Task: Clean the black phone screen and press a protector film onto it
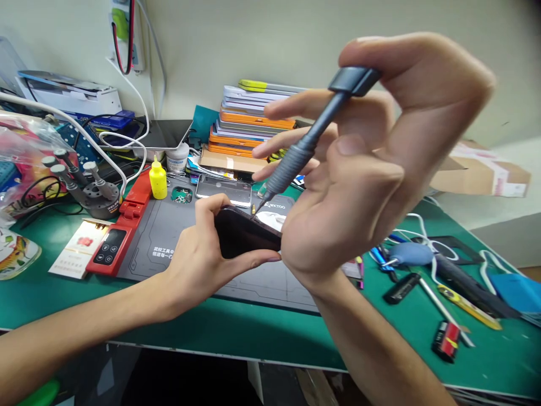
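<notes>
My left hand [192, 259] grips a dark smartphone [243, 234] by its edges, tilted up above the grey work mat [262, 290]. Over it, my right hand [363, 163] holds a grey precision screwdriver [296, 155] at a slant, the index finger on its cap and the thumb and other fingers about the handle. The screwdriver's tip meets the phone's upper edge, or comes very close to it. Behind the phone, another phone [224, 190] lies on the mat.
At left are a screwdriver stand [99, 197], a red device [112, 248], a cigarette pack [80, 248] and a yellow bottle [158, 179]. Stacked cases [236, 129] stand behind. On the right lie a blue air blower [409, 254], a yellow cutter knife [469, 307] and cables.
</notes>
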Tool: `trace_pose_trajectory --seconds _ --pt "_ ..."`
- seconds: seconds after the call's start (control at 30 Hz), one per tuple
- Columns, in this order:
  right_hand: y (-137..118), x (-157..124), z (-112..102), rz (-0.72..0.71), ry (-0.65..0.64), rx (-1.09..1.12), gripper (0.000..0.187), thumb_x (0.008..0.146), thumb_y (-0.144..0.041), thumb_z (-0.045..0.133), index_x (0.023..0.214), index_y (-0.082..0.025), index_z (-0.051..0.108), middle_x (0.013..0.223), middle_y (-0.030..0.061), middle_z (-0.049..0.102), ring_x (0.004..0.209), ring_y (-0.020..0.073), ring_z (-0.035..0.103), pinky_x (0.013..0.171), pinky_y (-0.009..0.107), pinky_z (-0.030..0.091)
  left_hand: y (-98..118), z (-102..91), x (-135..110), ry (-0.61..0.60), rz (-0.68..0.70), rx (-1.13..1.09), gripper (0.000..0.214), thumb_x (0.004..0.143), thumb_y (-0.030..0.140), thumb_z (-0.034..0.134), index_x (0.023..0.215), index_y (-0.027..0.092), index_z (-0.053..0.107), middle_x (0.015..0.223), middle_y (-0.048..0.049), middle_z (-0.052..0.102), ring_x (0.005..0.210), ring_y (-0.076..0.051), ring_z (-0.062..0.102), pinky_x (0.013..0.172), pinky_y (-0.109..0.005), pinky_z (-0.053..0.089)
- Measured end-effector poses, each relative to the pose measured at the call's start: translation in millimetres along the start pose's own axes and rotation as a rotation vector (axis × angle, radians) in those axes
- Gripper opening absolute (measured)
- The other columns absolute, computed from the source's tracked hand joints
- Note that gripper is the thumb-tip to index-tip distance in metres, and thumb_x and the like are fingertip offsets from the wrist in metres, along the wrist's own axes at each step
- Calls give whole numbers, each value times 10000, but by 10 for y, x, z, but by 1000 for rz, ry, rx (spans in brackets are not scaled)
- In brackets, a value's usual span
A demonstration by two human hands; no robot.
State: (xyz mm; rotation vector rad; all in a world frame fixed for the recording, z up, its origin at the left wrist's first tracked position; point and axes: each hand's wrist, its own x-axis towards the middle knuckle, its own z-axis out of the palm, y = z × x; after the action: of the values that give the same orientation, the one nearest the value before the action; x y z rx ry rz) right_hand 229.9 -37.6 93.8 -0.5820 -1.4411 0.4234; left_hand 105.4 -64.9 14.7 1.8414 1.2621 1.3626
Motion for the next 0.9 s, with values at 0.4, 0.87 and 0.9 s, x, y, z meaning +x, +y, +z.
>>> trace_pose_trajectory --seconds 0.4,0.87,0.9 --pt "123 150 -7 76 -68 62 296 1080 -428 647 1331 -368 502 1418 25 621 793 144 699 648 332 628 -39 -26 34 58 135 102 789 810 569 931 1295 295 373 1133 -18 631 862 -199 741 690 -321 594" --pt "146 -177 -741 366 -457 -103 94 973 -349 787 955 -265 824 787 -17 745 641 135 602 617 289 480 34 -228 167 -17 410 520 553 922 508 814 1293 328 446 1054 37 728 779 -186 796 549 -230 483" --pt "168 -181 -742 361 -458 -84 96 976 -344 784 945 -262 822 799 -16 757 671 140 626 649 290 495 40 -251 195 -54 431 537 517 937 499 792 1281 322 450 1045 32 732 777 -194 798 537 -232 473"
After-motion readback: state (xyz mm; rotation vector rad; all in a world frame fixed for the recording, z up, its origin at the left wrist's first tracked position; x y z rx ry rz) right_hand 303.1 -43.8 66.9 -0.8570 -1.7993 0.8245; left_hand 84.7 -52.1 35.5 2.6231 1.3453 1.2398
